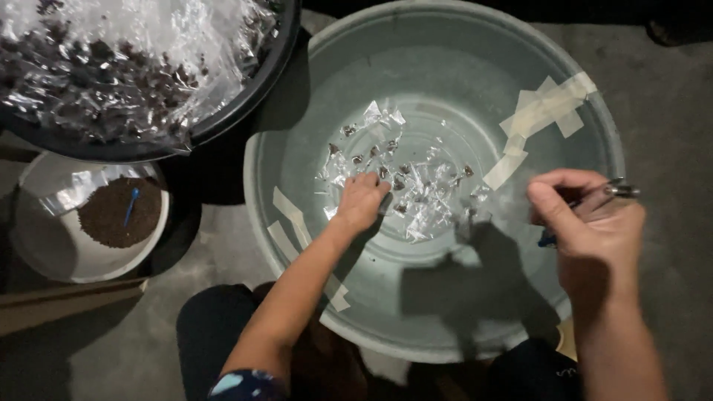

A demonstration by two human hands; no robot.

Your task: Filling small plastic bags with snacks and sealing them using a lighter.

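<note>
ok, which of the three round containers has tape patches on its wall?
The big grey-green basin under both hands; the black tub and white bowl show none.

grey concrete floor (668,96), three containers sitting on it

the big grey-green plastic tub (445,44) sits right on the floor, patched with strips of pale tape on its inner wall; up at the left there's a black round basin (245,104), its rim just beside the tub's, heaped with clear plastic bags of dark bits; below that, a white bucket (44,252) with brown granules and a small blue scoop in it; a flat brown board (67,304) lies along the floor at the bucket's lower edge, and the bare concrete shows grey between them.
</note>
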